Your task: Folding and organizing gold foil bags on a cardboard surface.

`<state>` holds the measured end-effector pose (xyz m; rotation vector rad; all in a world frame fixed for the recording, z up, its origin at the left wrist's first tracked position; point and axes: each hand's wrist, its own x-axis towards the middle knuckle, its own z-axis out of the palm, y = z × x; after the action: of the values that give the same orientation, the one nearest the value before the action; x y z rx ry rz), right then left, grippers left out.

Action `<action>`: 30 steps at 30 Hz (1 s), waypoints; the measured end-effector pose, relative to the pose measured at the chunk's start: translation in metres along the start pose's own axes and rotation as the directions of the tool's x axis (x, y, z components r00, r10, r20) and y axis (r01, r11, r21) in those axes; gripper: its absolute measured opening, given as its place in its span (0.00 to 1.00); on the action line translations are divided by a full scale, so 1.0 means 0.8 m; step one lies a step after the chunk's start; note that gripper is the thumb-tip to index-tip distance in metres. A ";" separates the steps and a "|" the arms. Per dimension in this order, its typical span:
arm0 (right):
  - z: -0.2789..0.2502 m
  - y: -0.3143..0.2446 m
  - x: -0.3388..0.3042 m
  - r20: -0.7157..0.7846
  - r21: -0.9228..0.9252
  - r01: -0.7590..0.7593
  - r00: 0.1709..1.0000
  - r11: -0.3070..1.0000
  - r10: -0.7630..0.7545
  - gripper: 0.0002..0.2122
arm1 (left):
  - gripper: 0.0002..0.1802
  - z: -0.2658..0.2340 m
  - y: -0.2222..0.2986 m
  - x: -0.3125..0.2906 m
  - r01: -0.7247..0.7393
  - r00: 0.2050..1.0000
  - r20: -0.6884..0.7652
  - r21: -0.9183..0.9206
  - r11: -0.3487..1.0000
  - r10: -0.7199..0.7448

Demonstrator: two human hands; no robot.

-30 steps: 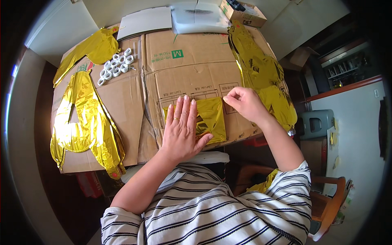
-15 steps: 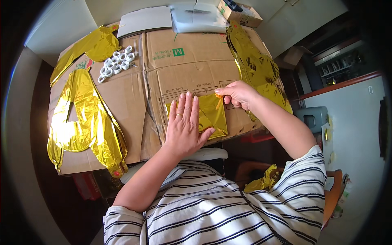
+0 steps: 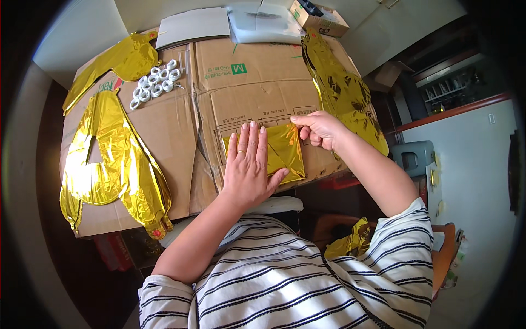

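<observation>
A gold foil balloon point(image 3: 287, 151), folded into a flat rectangle, lies near the front edge of the cardboard point(image 3: 227, 96). My left hand point(image 3: 246, 167) presses flat on its left part, fingers stretched out and a ring on one of them. At the rectangle's upper right corner is my right hand point(image 3: 323, 130), its fingers curled and thumb and forefinger pinching the foil there. Creases run down from that pinch. The left hand covers much of the foil's left side.
To the left lie a flat, letter-like gold balloon point(image 3: 131, 181) and another gold balloon point(image 3: 129, 57). Several small white rolls point(image 3: 156, 82) are grouped beside them. More gold foil balloons point(image 3: 342, 82) are layered at right. Behind stand a white board point(image 3: 193, 28) and a small box point(image 3: 323, 22).
My right hand has lowered the pinched foil corner, which now lies flatter and slightly farther right. The left hand has stayed pressed in place.
</observation>
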<state>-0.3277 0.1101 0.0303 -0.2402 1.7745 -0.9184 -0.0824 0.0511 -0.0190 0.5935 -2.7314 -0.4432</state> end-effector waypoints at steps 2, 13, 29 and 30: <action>0.008 -0.004 -0.006 -0.023 -0.032 0.001 1.000 1.000 -0.001 0.12 | 0.54 0.000 0.000 0.000 0.002 1.000 0.002 -0.002 1.000 -0.002; 0.010 0.011 0.002 -0.013 0.207 -0.016 1.000 0.978 0.019 0.06 | 0.54 0.003 -0.002 -0.001 -0.007 1.000 -0.003 -0.001 1.000 0.007; 0.014 0.014 -0.006 -0.035 0.153 0.040 0.999 0.987 -0.035 0.09 | 0.54 0.002 0.000 0.000 -0.007 1.000 -0.014 0.018 1.000 0.007; 0.015 0.013 -0.007 -0.036 0.134 0.047 0.998 0.990 -0.043 0.10 | 0.53 0.002 0.000 0.000 -0.007 1.000 -0.013 0.022 1.000 0.007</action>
<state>-0.3121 0.1146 0.0257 -0.1793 1.7344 -1.0759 -0.0827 0.0512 -0.0205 0.5902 -2.7287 -0.4074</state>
